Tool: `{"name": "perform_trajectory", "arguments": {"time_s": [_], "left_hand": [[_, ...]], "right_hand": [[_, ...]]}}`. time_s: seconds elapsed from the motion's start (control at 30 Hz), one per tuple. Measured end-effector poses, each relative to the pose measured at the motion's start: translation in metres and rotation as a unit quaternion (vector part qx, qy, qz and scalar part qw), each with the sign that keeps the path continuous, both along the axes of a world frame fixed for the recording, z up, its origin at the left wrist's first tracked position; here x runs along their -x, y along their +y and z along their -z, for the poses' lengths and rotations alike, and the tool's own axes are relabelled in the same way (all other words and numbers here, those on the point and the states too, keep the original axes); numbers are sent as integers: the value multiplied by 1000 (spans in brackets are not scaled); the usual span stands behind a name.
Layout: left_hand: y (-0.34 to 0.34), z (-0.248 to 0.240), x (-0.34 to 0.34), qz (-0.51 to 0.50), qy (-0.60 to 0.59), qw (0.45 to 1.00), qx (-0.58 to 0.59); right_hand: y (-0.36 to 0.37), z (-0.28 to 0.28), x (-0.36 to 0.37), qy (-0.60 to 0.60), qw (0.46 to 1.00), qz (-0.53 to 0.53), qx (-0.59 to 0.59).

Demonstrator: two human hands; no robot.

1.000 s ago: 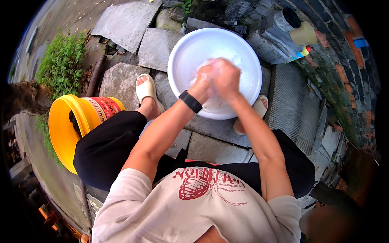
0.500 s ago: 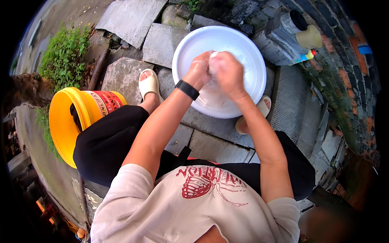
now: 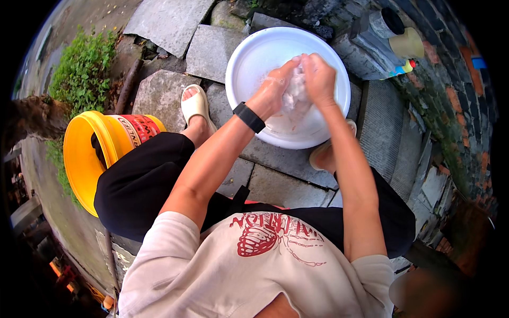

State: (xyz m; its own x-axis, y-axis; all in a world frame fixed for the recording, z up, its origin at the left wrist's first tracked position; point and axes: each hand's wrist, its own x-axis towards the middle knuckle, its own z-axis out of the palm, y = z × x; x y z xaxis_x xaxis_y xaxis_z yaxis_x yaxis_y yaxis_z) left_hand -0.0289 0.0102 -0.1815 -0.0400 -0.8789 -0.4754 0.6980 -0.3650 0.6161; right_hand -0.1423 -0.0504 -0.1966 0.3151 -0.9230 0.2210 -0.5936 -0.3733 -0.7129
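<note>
A round white plastic basin (image 3: 290,143) stands between my feet with sudsy water in it. Over its middle, a bunched, wet whitish cloth (image 3: 297,93) is squeezed between my two hands. My left hand (image 3: 277,86), with suds on its back and a black band at the wrist, is closed on the cloth from the left. From the right, my right hand (image 3: 320,80) grips it too, its fingers meeting the left ones at the far side. The lower part of the cloth hangs toward the water; the fingertips are partly hidden.
A yellow bucket (image 3: 85,164) lies tipped on its side at my left knee, something dark inside it. Grey stone slabs (image 3: 214,53) pave the ground. At the right stand a grey block (image 3: 366,50), a beige cup (image 3: 407,43), a colourful bottle (image 3: 403,69) and a brick wall (image 3: 461,122).
Both hands have shifted slightly right and a little farther away. They have come somewhat apart, so that more of the cloth shows between them.
</note>
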Motion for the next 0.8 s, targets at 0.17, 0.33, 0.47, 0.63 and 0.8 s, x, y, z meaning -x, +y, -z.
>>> {"name": "perform_trajectory", "arguments": {"time_s": [0.17,0.33,0.47,0.63,0.8], "left_hand": [[-12,12,-34,229,-468,837,168],[-12,-3,-64,158,-362,909,137],[-9,6,-67,45,-163,980,105],[-10,19,-66,23,-42,989,139],[-13,6,-32,-102,90,989,-63]], "right_hand": [[-30,-35,20,-11,962,-227,-150],[-48,-41,43,216,926,-295,-97],[-66,-27,60,88,943,-247,-202],[-52,-3,50,-316,878,-77,-351],[19,-15,-19,-108,994,-19,2]]}}
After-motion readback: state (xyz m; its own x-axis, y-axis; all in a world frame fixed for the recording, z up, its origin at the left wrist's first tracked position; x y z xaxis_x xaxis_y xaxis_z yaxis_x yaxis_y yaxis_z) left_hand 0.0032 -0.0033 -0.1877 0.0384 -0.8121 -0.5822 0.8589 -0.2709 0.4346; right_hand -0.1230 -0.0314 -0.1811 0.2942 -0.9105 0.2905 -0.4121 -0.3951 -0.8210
